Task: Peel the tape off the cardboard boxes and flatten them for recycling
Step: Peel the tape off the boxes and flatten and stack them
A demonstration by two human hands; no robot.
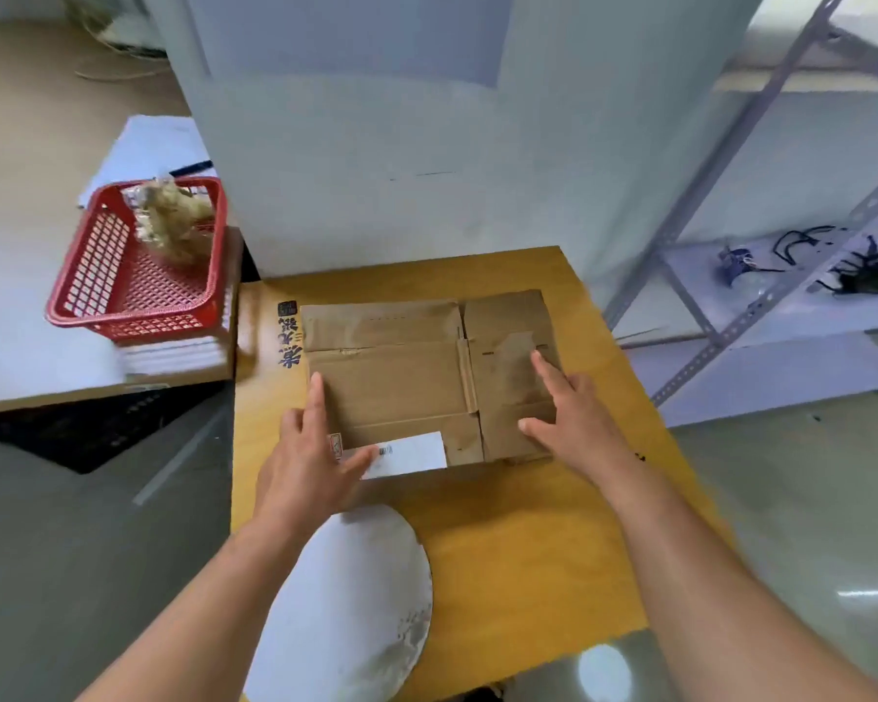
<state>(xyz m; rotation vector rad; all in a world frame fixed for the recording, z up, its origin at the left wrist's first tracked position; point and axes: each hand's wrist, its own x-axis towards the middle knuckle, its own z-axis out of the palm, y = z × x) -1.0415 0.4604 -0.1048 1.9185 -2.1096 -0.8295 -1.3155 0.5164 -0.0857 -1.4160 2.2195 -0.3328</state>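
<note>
Cardboard box (416, 382) flat on wood table (528, 539), metal shelving (761, 296) nr

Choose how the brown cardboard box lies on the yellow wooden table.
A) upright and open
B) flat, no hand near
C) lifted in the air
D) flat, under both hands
D: the brown cardboard box lies flat on the yellow wooden table, with the left hand at its left edge and the right hand spread on its right part.
</note>
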